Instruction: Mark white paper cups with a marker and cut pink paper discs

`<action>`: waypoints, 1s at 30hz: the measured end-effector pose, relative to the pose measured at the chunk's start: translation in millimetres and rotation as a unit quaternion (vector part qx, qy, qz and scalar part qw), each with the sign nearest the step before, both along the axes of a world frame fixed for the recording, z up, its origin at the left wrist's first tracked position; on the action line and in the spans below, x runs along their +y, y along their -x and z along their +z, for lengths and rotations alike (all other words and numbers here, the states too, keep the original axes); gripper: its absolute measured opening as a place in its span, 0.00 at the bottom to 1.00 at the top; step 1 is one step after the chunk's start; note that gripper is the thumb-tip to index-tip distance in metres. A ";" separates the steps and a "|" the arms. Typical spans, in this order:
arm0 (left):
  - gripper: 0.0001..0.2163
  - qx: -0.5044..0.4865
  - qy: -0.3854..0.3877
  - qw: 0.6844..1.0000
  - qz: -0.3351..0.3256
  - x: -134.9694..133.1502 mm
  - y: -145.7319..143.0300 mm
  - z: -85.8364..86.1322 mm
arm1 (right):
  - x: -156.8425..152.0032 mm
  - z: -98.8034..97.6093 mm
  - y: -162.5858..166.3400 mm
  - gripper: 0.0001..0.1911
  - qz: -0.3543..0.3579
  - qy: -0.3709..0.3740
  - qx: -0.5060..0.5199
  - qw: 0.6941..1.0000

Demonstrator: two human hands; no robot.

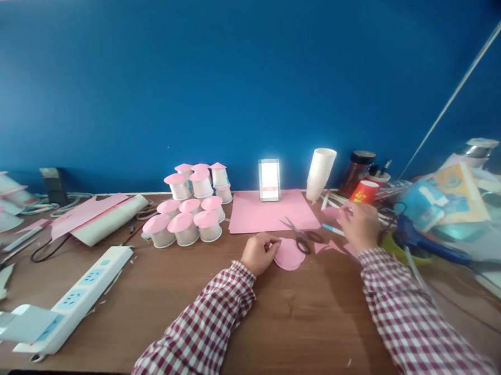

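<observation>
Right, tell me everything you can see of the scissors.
The scissors lie open, their narrow grey blades, metal by the look, parted in a slim V. The tips point away from the person and leftward, over the pink sheet. The two dark loop handles, probably plastic, sit nearer the person, past the sheet's front edge; the left loop overlaps the pink disc. They lie between the left hand and the right hand, and neither appears to touch them.

Left forearm [199, 328] and right forearm [412, 308] extended forward, left grip [261, 253] curled, right grip [360, 225] with bent fingers
</observation>
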State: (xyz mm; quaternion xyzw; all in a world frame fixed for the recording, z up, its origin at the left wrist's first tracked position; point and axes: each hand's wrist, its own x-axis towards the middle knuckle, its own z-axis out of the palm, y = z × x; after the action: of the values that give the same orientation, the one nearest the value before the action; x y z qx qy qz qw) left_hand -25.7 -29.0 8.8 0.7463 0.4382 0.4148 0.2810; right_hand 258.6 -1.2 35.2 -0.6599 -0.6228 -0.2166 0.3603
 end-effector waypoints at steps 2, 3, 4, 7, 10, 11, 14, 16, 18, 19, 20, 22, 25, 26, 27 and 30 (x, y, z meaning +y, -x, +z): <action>0.11 -0.064 0.056 0.996 0.002 -0.5 -1.3 2.3 | -9.3 7.3 20.4 0.08 0.061 -0.027 0.000 0.998; 0.13 -0.107 0.102 0.989 -0.007 -0.5 -1.9 3.6 | -14.9 9.9 32.4 0.08 0.091 -0.034 -0.002 0.995; 0.15 -0.156 0.153 0.976 -0.020 -0.3 -2.4 4.9 | -20.8 11.5 44.8 0.08 0.128 -0.037 -0.007 0.991; 0.20 -0.303 0.278 0.910 -0.052 0.8 -2.3 8.5 | -37.3 10.8 79.2 0.07 0.255 -0.027 -0.042 0.966; 0.19 -0.384 0.328 0.861 -0.060 2.5 -0.6 9.5 | -47.5 6.7 102.1 0.09 0.327 -0.007 -0.076 0.942; 0.17 -0.394 0.337 0.853 -0.062 3.1 0.1 9.4 | -49.0 5.8 106.8 0.10 0.340 -0.004 -0.086 0.936; 0.14 -0.420 0.342 0.838 -0.060 5.3 1.8 8.8 | -48.3 5.3 113.1 0.10 0.356 0.003 -0.100 0.929; 0.14 -0.435 0.338 0.834 -0.041 7.4 3.1 9.6 | -44.5 6.1 110.7 0.11 0.337 0.020 -0.088 0.937; 0.14 -0.445 0.329 0.833 -0.007 10.0 4.9 11.2 | -39.4 6.3 102.6 0.11 0.286 0.062 -0.066 0.954; 0.14 -0.448 0.325 0.833 0.010 11.3 6.1 12.2 | -36.6 5.8 96.6 0.11 0.251 0.092 -0.055 0.962; 0.14 -0.450 0.322 0.833 0.025 12.7 7.2 13.1 | -34.0 4.9 89.6 0.11 0.220 0.129 -0.048 0.966; 0.13 -0.454 0.317 0.831 0.043 14.9 9.5 14.5 | -29.5 2.5 74.7 0.12 0.179 0.206 -0.040 0.961; 0.13 -0.452 0.316 0.833 0.053 16.6 11.6 14.9 | -25.7 0.2 58.6 0.14 0.164 0.276 -0.030 0.947; 0.13 -0.449 0.315 0.835 0.052 16.7 11.9 14.6 | -25.5 0.2 56.2 0.14 0.164 0.286 -0.032 0.944; 0.13 -0.446 0.313 0.837 0.051 16.7 12.0 14.2 | -25.7 0.7 55.3 0.13 0.165 0.290 -0.036 0.942; 0.13 -0.441 0.309 0.841 0.048 16.4 11.8 12.8 | -28.7 3.7 58.6 0.10 0.161 0.301 -0.058 0.938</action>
State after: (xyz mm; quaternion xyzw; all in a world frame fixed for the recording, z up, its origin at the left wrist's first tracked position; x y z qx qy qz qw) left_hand -37.4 -12.5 21.6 0.3366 0.4088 0.5562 0.6404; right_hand 199.9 -29.9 38.9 -0.6147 -0.7766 0.0044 0.1377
